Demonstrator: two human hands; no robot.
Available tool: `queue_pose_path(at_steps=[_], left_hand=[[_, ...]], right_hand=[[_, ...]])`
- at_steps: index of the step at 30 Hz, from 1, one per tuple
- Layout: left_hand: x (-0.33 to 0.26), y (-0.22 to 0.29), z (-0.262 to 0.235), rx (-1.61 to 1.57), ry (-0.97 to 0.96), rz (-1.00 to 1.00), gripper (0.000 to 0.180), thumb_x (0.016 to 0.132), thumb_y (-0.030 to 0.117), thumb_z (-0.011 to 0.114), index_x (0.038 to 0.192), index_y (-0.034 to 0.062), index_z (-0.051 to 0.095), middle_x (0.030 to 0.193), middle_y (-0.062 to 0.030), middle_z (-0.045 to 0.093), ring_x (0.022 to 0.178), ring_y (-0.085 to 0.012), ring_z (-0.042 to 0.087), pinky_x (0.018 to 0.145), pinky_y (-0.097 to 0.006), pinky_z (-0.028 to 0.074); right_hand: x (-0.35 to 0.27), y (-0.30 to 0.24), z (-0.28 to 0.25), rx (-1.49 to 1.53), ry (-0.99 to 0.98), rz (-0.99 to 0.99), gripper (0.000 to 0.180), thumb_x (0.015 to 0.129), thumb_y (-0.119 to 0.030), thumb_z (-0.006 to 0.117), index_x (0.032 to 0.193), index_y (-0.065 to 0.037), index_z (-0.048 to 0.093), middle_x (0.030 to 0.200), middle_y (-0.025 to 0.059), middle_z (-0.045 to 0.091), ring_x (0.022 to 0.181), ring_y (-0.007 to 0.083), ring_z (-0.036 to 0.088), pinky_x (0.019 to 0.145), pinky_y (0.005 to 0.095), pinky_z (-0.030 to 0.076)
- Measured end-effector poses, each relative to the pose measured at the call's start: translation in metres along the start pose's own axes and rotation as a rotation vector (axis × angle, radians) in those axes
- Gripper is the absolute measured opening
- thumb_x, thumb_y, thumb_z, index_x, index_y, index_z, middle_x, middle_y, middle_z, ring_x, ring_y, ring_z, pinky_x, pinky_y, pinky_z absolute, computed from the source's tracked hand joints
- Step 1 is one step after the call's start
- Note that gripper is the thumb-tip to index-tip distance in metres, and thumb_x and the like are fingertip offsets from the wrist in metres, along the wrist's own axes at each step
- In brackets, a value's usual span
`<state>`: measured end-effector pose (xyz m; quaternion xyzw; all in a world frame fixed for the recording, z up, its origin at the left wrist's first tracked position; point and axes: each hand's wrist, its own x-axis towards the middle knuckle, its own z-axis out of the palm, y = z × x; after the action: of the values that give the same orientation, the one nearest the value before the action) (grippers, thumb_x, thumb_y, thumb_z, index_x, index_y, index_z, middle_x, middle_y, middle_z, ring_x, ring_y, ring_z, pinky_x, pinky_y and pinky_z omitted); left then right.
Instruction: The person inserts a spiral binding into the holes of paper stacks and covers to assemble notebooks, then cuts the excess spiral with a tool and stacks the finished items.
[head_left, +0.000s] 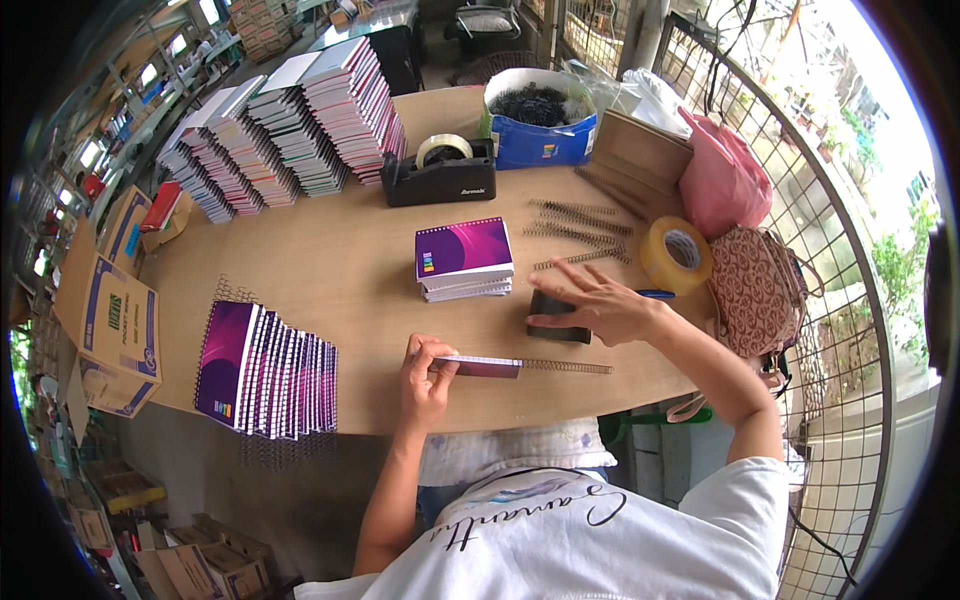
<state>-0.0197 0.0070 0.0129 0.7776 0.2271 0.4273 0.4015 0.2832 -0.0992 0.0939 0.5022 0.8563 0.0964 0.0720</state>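
My left hand (424,375) pinches the end of a small purple notebook (490,368) held edge-on above the table's near side. A dark wire coil (568,367) runs out from the notebook's right end, in line with its edge. Over to the right, my right hand (612,302) has its fingers spread above a small black block (557,318); whether they touch it, I cannot tell. Farther off lies a short stack of purple-covered notebooks (464,250) with punched edges. Several loose wire coils (580,222) lie beyond my right hand.
Coil-bound purple notebooks (265,370) lean in a row at left. Tall notebook stacks (345,105) stand behind, near a black tape dispenser (440,178) and a blue tub (543,140) of black coils. A yellow tape roll (676,255), patterned bag (757,290) and wire mesh (840,240) border the right.
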Motion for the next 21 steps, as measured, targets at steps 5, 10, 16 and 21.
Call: queue_pose_path(at_steps=[5, 10, 16, 21], left_hand=[[0.005, 0.008, 0.0, 0.052, -0.003, 0.054, 0.022, 0.083, 0.013, 0.076, 0.095, 0.0055, 0.059, 0.091, -0.0091, 0.053, 0.085, -0.0254, 0.056, 0.073, -0.035, 0.047], [0.003, -0.002, 0.007, 0.075, 0.03, 0.041, 0.035, 0.077, 0.023, 0.084, 0.091, 0.0062, 0.056, 0.09, -0.0067, 0.051, 0.087, -0.0239, 0.052, 0.076, -0.035, 0.044], [0.006, 0.002, 0.008, 0.076, 0.029, 0.089, 0.036, 0.073, 0.02, 0.086, 0.091, 0.0063, 0.058, 0.086, -0.0081, 0.054, 0.085, -0.0251, 0.054, 0.07, -0.038, 0.047], [0.007, 0.003, 0.011, 0.073, 0.009, 0.084, 0.036, 0.072, 0.021, 0.086, 0.09, 0.0061, 0.058, 0.085, -0.0077, 0.055, 0.085, -0.0255, 0.054, 0.07, -0.037, 0.047]], right_hand=[[0.02, 0.022, -0.007, 0.465, -0.244, 0.094, 0.078, 0.069, -0.035, 0.082, 0.139, -0.018, 0.053, 0.13, 0.0218, 0.048, 0.119, 0.0371, 0.054, 0.103, 0.0446, 0.044], [0.015, 0.002, 0.003, 1.268, 0.044, 0.284, 0.067, 0.079, -0.052, 0.069, 0.129, -0.008, 0.064, 0.124, 0.0193, 0.054, 0.118, 0.0342, 0.054, 0.103, 0.0398, 0.04], [0.022, -0.019, 0.006, 1.569, 0.099, 0.139, 0.061, 0.087, -0.046, 0.059, 0.121, 0.003, 0.067, 0.13, 0.0206, 0.054, 0.12, 0.0323, 0.053, 0.105, 0.0423, 0.037], [0.032, -0.027, -0.003, 1.233, 0.002, 0.281, 0.054, 0.087, -0.043, 0.064, 0.111, 0.005, 0.071, 0.133, 0.0193, 0.053, 0.12, 0.0306, 0.055, 0.102, 0.0447, 0.04]])
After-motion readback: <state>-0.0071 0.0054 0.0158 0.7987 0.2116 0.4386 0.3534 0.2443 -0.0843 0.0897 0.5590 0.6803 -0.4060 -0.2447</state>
